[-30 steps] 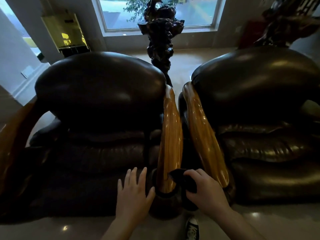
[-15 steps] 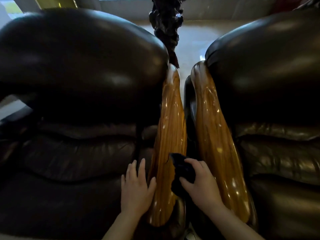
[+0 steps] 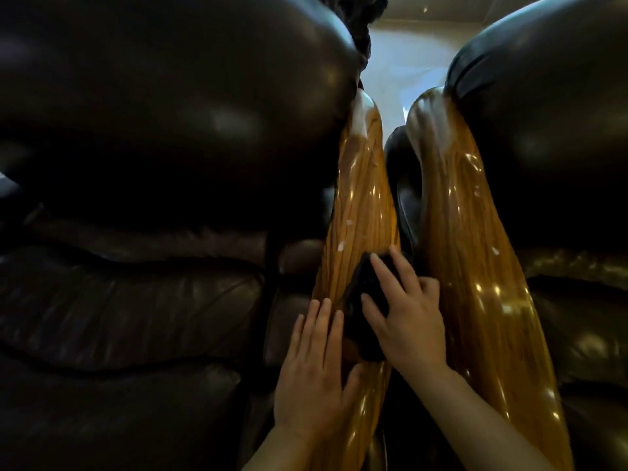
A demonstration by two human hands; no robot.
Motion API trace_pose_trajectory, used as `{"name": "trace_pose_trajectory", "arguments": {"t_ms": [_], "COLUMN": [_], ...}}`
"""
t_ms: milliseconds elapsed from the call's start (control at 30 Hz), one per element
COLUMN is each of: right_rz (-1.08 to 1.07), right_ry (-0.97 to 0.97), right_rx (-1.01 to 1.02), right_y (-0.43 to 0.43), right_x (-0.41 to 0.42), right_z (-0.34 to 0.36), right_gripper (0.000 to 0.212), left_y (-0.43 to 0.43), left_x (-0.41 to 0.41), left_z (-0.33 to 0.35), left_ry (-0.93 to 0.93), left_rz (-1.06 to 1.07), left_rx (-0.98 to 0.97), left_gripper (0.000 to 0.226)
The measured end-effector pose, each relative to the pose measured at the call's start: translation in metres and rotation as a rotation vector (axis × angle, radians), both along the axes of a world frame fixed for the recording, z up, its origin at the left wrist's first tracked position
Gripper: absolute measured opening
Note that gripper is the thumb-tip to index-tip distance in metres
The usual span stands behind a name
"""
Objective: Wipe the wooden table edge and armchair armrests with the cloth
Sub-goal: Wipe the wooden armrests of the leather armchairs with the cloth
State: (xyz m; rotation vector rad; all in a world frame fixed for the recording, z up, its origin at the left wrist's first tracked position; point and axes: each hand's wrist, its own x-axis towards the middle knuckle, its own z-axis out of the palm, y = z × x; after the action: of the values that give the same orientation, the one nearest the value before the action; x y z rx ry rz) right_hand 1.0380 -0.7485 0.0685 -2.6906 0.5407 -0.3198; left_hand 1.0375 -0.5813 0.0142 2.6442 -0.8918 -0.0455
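A: What surrounds the hands?

B: 2 dark leather armchairs side by side. The left armchair (image 3: 163, 137) fills most of the frame; the right armchair (image 3: 557, 137) runs off the right edge. Between them lie 2 glossy wooden armrests, the left armrest (image 3: 360, 205) and the right armrest (image 3: 458, 212), close together with a narrow dark gap between.

A: Where is the cloth?

B: The dark cloth (image 3: 365, 321) lies on the left armrest, about halfway along its visible length. The right hand (image 3: 407, 321) presses on it, fingers spread apart and flat over the top, thumb along the cloth's near side. The hand pins it down more than it grips it.

A: And the other hand?

B: The left hand (image 3: 316, 372) rests flat at the inner edge of that same armrest, where wood meets the seat leather. Its fingers are straight and nearly together, the thumb out toward the cloth. It holds nothing.

A: Anything in the way?

B: The right forearm crosses the gap between the armrests and hides the lower part of it. The left hand covers part of the armrest's near end.

A: What is hard to make out?

B: The cloth is nearly black and blends with the shadow, so its folds and its full outline are unclear. At the top, a dark carved shape (image 3: 360, 15) behind the chairs is cut off; I cannot tell what it is. A strip of pale floor (image 3: 407, 69) shows beyond. The seat cushions are deep in shadow. No table edge is in view.
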Motion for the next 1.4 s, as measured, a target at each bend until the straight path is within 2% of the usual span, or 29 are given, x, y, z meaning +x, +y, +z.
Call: {"name": "trace_pose_trajectory", "arguments": {"t_ms": [67,233,400,500,667,900,1000,1133,1300,1400], "right_rz": [0.034,0.293,0.262,0.330,0.383,0.149,0.189,0.165,0.392,0.338], "right_ry": [-0.030,-0.118,-0.206,-0.182,-0.165,-0.221,-0.227,-0.257,-0.227,-0.237], "right_rx": [-0.062,-0.138,-0.095,-0.125,-0.168,-0.080,-0.096,-0.068,-0.082,-0.071], "right_y": [-0.006,-0.006,-0.010,0.000,-0.003,0.001,0.000,-0.006,-0.008,-0.018], "right_x": [0.010,-0.021,0.021,0.041,0.014,0.041,0.033,0.041,0.052,0.038], "right_z": [-0.001,-0.010,0.008,0.010,-0.007,0.004,0.000,0.002,0.004,0.000], "right_gripper": [0.059,0.049,0.045,0.042,0.034,0.036,0.034,0.033,0.029,0.030], "left_y": [0.002,0.005,0.007,0.006,0.006,-0.009,-0.030,-0.031,-0.032,-0.034], "left_x": [-0.001,-0.003,-0.002,-0.002,-0.002,0.019,0.032,0.032,0.034,0.033], "left_z": [0.001,0.004,0.004,0.004,0.007,0.021,0.027,0.018,0.018,0.018], "left_ry": [-0.011,0.003,0.022,0.013,0.018,-0.003,0.005,-0.041,-0.045,-0.043], "left_rz": [0.007,0.007,0.014,0.018,0.022,0.087,0.178,0.133,0.135,0.121], "left_rx": [-0.033,-0.065,-0.089,-0.096,-0.140,-0.221,-0.256,-0.249,-0.204,-0.148], "left_gripper": [0.072,0.074,0.072,0.072,0.072,0.066,0.064,0.061,0.062,0.060]}}
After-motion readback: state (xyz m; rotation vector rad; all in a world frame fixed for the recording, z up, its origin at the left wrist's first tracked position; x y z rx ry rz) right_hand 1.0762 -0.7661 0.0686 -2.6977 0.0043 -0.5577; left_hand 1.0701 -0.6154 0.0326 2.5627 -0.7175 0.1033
